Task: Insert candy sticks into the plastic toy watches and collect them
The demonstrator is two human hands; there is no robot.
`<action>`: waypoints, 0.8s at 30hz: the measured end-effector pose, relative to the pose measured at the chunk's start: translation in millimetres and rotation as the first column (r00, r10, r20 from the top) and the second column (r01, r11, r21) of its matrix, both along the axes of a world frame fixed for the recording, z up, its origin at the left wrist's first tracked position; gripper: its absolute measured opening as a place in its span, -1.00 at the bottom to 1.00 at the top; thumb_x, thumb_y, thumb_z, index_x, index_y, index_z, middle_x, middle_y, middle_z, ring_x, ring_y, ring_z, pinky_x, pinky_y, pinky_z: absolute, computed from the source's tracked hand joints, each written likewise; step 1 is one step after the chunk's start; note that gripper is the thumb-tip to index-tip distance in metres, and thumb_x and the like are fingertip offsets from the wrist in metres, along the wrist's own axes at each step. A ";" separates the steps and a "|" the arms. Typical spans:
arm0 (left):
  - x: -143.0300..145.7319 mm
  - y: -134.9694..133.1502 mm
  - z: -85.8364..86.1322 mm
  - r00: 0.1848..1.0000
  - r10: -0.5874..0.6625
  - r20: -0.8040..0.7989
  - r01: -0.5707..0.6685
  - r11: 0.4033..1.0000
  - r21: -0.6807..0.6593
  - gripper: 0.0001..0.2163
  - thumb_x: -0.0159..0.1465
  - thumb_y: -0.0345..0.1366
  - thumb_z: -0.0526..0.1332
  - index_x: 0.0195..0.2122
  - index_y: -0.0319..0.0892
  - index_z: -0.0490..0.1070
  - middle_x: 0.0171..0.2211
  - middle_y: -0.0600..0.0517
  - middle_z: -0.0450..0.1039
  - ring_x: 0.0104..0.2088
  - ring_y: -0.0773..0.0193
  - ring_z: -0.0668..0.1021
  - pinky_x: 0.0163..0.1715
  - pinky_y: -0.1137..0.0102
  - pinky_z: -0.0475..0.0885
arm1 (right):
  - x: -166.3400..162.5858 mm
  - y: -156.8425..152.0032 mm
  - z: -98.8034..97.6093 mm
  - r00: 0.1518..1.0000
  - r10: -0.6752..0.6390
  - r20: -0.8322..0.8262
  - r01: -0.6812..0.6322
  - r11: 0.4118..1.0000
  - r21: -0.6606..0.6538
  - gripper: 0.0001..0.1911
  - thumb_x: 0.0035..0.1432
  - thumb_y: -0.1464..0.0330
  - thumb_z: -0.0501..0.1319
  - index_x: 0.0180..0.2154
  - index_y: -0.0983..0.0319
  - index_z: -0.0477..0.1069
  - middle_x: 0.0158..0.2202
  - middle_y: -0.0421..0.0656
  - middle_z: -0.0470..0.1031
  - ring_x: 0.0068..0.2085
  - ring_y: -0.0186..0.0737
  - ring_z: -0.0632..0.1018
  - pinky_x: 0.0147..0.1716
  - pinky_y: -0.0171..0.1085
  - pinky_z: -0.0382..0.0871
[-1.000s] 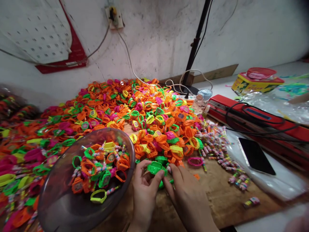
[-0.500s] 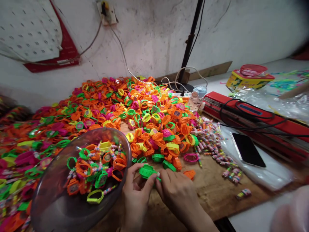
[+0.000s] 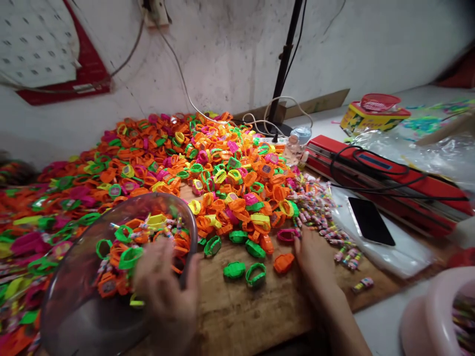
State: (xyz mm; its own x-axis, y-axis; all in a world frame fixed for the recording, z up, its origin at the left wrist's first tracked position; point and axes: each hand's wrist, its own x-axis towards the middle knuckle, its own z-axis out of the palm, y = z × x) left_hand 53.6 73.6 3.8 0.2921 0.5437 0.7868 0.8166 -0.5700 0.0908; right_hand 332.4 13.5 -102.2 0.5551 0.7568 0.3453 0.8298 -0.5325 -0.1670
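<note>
My left hand (image 3: 166,291), smeared by motion, is over the right side of the dark translucent bowl (image 3: 63,291), its thumb well apart from the fingers. Just left of its fingertips a green toy watch (image 3: 129,258) lies on the watches in the bowl. My right hand (image 3: 313,249) reaches down to the board by a pink toy watch (image 3: 286,235) and the edge of a heap of small striped, wrapped sticks (image 3: 315,202). Its fingertips are mostly hidden. Between the hands lie two green toy watches (image 3: 234,270) and an orange one (image 3: 284,263).
A large heap of coloured toy watches (image 3: 222,173) spreads to the wall. On the right are a phone (image 3: 371,221) on plastic bags, a red sealer-like machine (image 3: 386,173) with black cable, and a pink tub (image 3: 415,316). A black pole (image 3: 284,64) stands behind.
Both hands were together on a green watch. Now they are apart: the left has moved left over the bowl, where a green watch lies, and the right has moved forward and right.
</note>
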 end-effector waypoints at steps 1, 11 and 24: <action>7.6 -3.7 -12.6 0.991 -0.118 -0.069 0.111 0.989 -0.094 -0.48 0.23 -0.39 0.27 0.21 -0.20 0.20 0.03 -0.18 0.42 0.12 0.03 0.43 0.11 0.09 0.38 | 7.7 0.6 -12.2 1.000 -0.004 -0.010 0.003 1.000 -0.002 -0.68 0.23 0.46 -0.02 -0.08 0.45 0.38 -0.30 0.12 0.47 -0.28 0.00 0.44 -0.28 -0.14 0.28; 37.0 -4.1 -64.1 0.878 -0.217 0.427 0.476 0.483 -0.735 -0.92 0.23 -0.31 0.20 -0.34 -0.14 0.48 -0.09 -0.09 0.51 -0.07 0.12 0.56 -0.09 0.22 0.50 | 18.1 -4.1 -39.9 0.986 0.132 -0.102 -0.118 0.984 0.134 -0.76 0.11 0.51 0.04 -0.23 0.32 0.44 -0.34 -0.01 0.40 -0.30 -0.10 0.45 -0.30 -0.20 0.34; 42.8 -11.4 -17.6 0.825 -0.254 0.506 0.558 0.507 -0.656 -0.81 0.34 -0.26 0.09 -0.28 -0.12 0.49 -0.13 -0.08 0.44 -0.05 0.17 0.50 -0.04 0.29 0.43 | -61.3 -18.7 67.1 0.716 0.663 -0.219 -0.499 0.706 0.503 -0.65 0.31 0.47 -0.06 0.09 0.23 0.25 -0.13 -0.02 0.50 -0.12 -0.18 0.53 -0.15 -0.21 0.44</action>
State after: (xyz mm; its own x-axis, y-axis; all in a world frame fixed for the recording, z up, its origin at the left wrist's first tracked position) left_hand 96.5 62.2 -13.9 0.4738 0.8497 0.2313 0.3468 -0.4215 0.8379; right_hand 271.1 -5.2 -35.1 0.1883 0.8153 0.5475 0.7786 0.2159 -0.5892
